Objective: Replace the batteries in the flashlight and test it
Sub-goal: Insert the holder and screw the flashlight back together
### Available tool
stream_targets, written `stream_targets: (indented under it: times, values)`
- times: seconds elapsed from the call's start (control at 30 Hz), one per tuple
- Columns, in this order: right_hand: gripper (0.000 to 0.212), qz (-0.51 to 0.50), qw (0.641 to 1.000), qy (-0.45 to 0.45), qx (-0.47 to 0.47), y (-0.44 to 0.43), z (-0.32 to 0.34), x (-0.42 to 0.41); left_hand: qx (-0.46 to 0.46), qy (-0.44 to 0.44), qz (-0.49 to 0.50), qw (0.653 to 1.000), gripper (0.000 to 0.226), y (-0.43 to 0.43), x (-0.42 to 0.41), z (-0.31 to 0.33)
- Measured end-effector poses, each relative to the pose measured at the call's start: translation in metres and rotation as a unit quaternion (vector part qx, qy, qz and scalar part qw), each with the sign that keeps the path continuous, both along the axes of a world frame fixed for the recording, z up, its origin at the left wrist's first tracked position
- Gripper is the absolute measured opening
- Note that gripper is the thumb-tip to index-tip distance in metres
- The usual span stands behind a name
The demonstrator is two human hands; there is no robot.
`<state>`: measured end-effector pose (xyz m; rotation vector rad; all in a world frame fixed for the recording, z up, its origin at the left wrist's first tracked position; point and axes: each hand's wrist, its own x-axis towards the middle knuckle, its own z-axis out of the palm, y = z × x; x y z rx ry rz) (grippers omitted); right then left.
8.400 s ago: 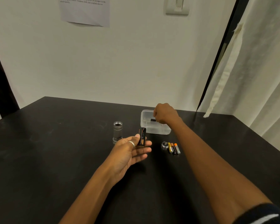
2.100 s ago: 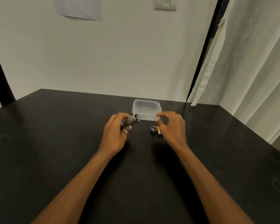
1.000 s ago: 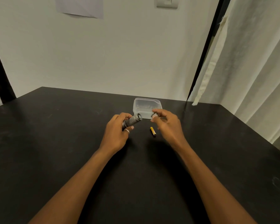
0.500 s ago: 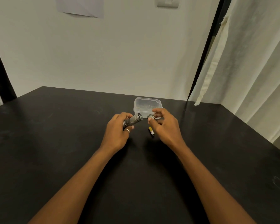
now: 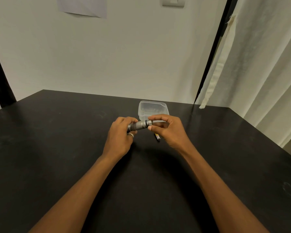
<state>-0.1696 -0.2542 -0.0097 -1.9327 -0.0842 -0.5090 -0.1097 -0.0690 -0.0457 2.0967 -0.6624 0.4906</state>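
My left hand [image 5: 119,137] grips the grey metal flashlight body [image 5: 138,126], held nearly level above the black table [image 5: 57,148] with its open end pointing right. My right hand [image 5: 168,130] pinches the small silver end cap [image 5: 149,122] between thumb and forefinger, pressed against that open end. A yellow battery [image 5: 157,136] lies on the table just below my right hand, partly hidden by it.
A clear plastic container [image 5: 152,109] stands just behind my hands, near the table's far edge. The wall rises behind the table, and a pale curtain [image 5: 259,73] hangs at the right.
My right hand picked the end cap up from the table and carried it left to the flashlight's open end, where it now touches. My left hand kept holding the flashlight body.
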Motion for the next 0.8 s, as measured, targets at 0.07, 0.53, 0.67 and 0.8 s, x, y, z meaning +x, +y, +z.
stream_targets:
  times: [0.07, 0.53, 0.67, 0.8]
  values:
    - [0.031, -0.011, 1.0, 0.0, -0.024, -0.001, -0.002, 0.0017, 0.005, -0.008, 0.002, 1.0, 0.036, 0.0003, -0.0001, -0.0006]
    - [0.03, -0.017, 0.999, 0.006, -0.031, -0.0035, -0.0066, 0.0022, 0.013, -0.035, 0.018, 0.999, 0.036, 0.0009, 0.0018, -0.0036]
    - [0.027, -0.022, 0.999, 0.014, -0.026, -0.0035, -0.0073, 0.0033, 0.014, -0.043, 0.02, 0.999, 0.036, 0.0012, 0.0015, -0.0035]
    - [0.022, -0.021, 0.999, 0.024, 0.002, -0.0018, -0.0059, 0.002, 0.014, -0.046, 0.026, 0.999, 0.038, 0.0011, 0.0017, -0.0036]
